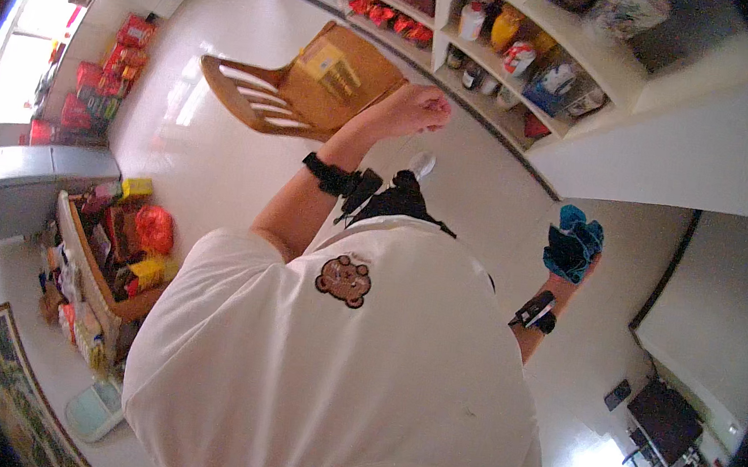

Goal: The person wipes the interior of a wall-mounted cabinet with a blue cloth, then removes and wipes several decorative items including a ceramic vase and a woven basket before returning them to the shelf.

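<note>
My left hand point(426, 110) is held out over the floor beside the seat of a wooden chair point(369, 74). Its fingers are curled in, and nothing shows in them. On the chair seat lies a yellow and brown packet point(329, 67). My right hand point(593, 263), out to the right, grips a crumpled teal cloth point(572, 246) that hides most of the fingers. Both wrists wear black bands with small devices.
White shelving point(439, 44) with jars, bottles and red items stands ahead. Red packages point(101, 86) line the left wall near a grey cabinet point(22, 166). An open box point(117, 307) of goods is at left. A dark-topped stand point(666, 420) sits at lower right.
</note>
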A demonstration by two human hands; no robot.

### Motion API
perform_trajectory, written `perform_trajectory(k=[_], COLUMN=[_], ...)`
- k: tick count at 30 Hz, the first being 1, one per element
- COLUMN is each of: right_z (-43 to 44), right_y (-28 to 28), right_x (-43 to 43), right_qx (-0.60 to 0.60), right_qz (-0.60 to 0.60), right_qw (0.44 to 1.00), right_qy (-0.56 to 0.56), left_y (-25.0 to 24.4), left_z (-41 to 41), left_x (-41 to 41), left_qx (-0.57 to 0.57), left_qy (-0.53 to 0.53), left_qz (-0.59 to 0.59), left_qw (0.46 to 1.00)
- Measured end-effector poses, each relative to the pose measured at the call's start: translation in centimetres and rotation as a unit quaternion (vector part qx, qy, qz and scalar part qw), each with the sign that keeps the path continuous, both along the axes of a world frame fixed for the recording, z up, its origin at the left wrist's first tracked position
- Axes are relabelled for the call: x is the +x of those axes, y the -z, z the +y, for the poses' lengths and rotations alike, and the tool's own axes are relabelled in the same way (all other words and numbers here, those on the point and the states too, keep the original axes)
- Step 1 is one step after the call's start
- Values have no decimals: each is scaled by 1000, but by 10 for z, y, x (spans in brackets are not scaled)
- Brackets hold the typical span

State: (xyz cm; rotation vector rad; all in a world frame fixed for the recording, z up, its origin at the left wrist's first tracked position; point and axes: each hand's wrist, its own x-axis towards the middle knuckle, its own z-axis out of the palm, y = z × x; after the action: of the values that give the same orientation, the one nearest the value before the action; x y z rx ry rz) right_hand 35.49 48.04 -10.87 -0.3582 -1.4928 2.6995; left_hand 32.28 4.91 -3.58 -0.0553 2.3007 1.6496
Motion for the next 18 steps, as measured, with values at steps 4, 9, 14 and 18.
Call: perform_trajectory(k=[4, 9, 14, 18], right_z=[-5, 17, 9, 4], right_y=[-8, 11, 6, -9], right_x=[-6, -8, -25, -20], right_qx=[287, 42, -151, -210], right_qz=[106, -17, 7, -4], right_qw=[950, 999, 987, 977], right_qy=[-63, -25, -45, -15], left_y=[25, 40, 34, 18], left_z=[9, 8, 2, 17], left_x=[-12, -16, -21, -36], left_qx=[-28, -38, 18, 5], left_qy=[54, 68, 53, 32], left_qz=[-11, 21, -6, -50], left_qw=[998, 997, 998, 998])
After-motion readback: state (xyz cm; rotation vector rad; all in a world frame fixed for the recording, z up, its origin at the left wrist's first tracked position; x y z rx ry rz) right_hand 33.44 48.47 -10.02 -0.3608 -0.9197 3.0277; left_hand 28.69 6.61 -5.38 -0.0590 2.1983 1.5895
